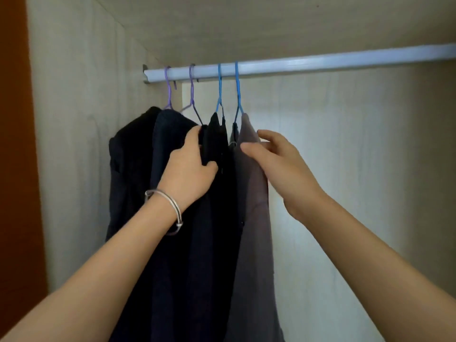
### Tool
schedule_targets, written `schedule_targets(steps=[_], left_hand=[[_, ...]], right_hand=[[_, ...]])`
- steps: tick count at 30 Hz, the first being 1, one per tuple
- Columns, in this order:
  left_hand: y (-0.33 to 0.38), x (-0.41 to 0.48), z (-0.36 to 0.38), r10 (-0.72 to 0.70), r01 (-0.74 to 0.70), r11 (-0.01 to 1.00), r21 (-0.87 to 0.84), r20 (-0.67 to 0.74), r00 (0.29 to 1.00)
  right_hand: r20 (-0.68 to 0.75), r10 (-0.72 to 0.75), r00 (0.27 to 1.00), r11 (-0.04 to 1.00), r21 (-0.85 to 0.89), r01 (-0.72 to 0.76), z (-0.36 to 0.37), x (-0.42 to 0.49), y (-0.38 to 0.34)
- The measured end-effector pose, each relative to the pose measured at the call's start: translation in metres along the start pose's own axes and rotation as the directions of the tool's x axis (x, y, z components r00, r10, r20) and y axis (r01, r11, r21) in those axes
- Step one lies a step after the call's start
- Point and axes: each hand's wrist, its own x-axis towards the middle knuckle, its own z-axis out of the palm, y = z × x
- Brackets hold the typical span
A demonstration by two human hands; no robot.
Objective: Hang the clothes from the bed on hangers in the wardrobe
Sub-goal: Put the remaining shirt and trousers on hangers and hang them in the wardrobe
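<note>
Dark garments already hang on the rail (pixel 296 63), so we judge we are spacing them: our left hand (pixel 190 166) grips the black garment (pixel 217 144), our right hand (pixel 278 164), fingers spread, touches the grey garment (pixel 251 193), which next needs sliding rightward.

Four garments hang from a white wardrobe rail (pixel 296 64) on two purple hangers (pixel 168 87) and two blue hangers (pixel 219 90); the left hand (pixel 190 169) grips a black garment (pixel 217 144); the right hand (pixel 278 164), fingers loose, touches the grey-brown garment (pixel 254 218); a silver bangle (pixel 167 206) circles the left wrist.
</note>
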Motion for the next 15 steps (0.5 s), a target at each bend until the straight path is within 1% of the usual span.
schedule_targets(steps=[1, 2, 3, 4, 5, 8, 10, 12, 13, 15], left_hand=[[-0.01, -0.025, 0.005, 0.005, -0.007, 0.997, -0.08, -0.03, 1.0], [-0.021, -0.05, 0.014, -0.019, 0.016, 0.989, -0.145, -0.019, 1.0], [-0.034, -0.072, 0.026, -0.067, 0.07, 0.978, -0.199, 0.021, 0.998], [-0.048, -0.093, 0.038, -0.125, 0.14, 0.962, -0.233, 0.078, 0.989], [-0.063, -0.112, 0.05, -0.175, 0.203, 0.948, -0.244, 0.133, 0.976], [-0.104, -0.168, 0.077, -0.285, 0.351, 0.917, -0.189, 0.305, 0.909], [-0.131, -0.208, 0.087, -0.32, 0.415, 0.9, -0.13, 0.449, 0.834], [-0.153, -0.249, 0.091, -0.371, 0.467, 0.884, -0.026, 0.569, 0.734], [-0.165, -0.27, 0.091, -0.408, 0.492, 0.87, 0.031, 0.606, 0.683], [-0.187, -0.309, 0.087, -0.518, 0.577, 0.805, 0.138, 0.636, 0.571]], right_hand=[[-0.004, -0.084, 0.996, 0.996, -0.036, 0.084, 0.003, -0.022, 0.014], [0.004, -0.139, 0.99, 0.987, -0.084, 0.139, 0.007, -0.044, 0.03], [0.015, -0.157, 0.987, 0.979, -0.13, 0.158, 0.012, -0.065, 0.05], [0.018, -0.132, 0.991, 0.978, -0.159, 0.133, 0.017, -0.083, 0.07], [0.008, -0.074, 0.997, 0.984, -0.161, 0.074, 0.022, -0.099, 0.092], [-0.029, 0.166, 0.986, 0.98, -0.103, -0.169, 0.034, -0.138, 0.152], [-0.016, 0.266, 0.964, 0.956, -0.12, -0.266, 0.04, -0.162, 0.185], [-0.008, 0.363, 0.932, 0.924, -0.127, -0.361, 0.044, -0.185, 0.21], [-0.017, 0.416, 0.909, 0.897, -0.154, -0.414, 0.045, -0.195, 0.224], [-0.013, 0.521, 0.854, 0.826, -0.247, -0.508, 0.047, -0.214, 0.245]])
